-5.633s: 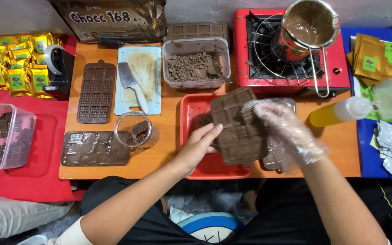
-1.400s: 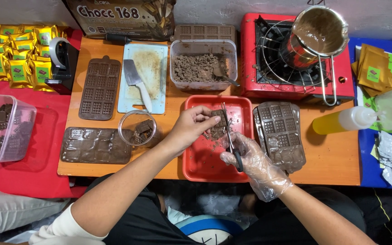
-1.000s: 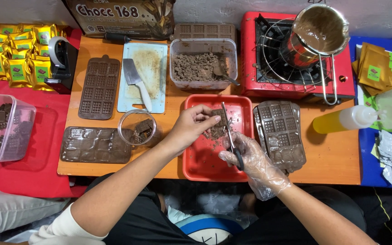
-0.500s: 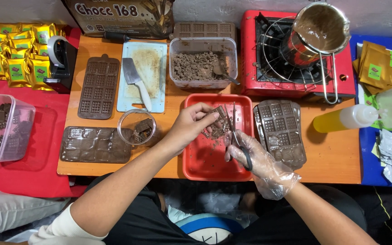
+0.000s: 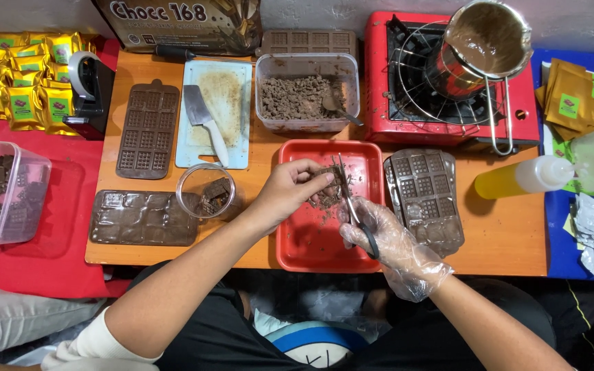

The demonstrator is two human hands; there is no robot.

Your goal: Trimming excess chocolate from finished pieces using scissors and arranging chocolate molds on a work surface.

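Observation:
My left hand (image 5: 289,192) pinches a small chocolate bar (image 5: 326,184) over the red tray (image 5: 300,247). My right hand (image 5: 383,237), in a clear plastic glove, grips black-handled scissors (image 5: 347,199) whose blades point up against the bar. Chocolate crumbs lie on the tray under the bar. A filled clear chocolate mould (image 5: 426,199) rests just right of the tray.
A tub of chopped chocolate (image 5: 305,96) and a red gas stove (image 5: 448,89) with a pot of melted chocolate (image 5: 486,38) stand behind. To the left are a cutting board with a knife (image 5: 204,120), a brown mould (image 5: 147,130), a glass bowl (image 5: 204,192), another mould (image 5: 142,218). A yellow squeeze bottle (image 5: 524,177) lies at right.
The large mould I held over the tray now lies to its right. Since then I hold a bar and scissors; the scissors have shifted slightly down and right along the bar.

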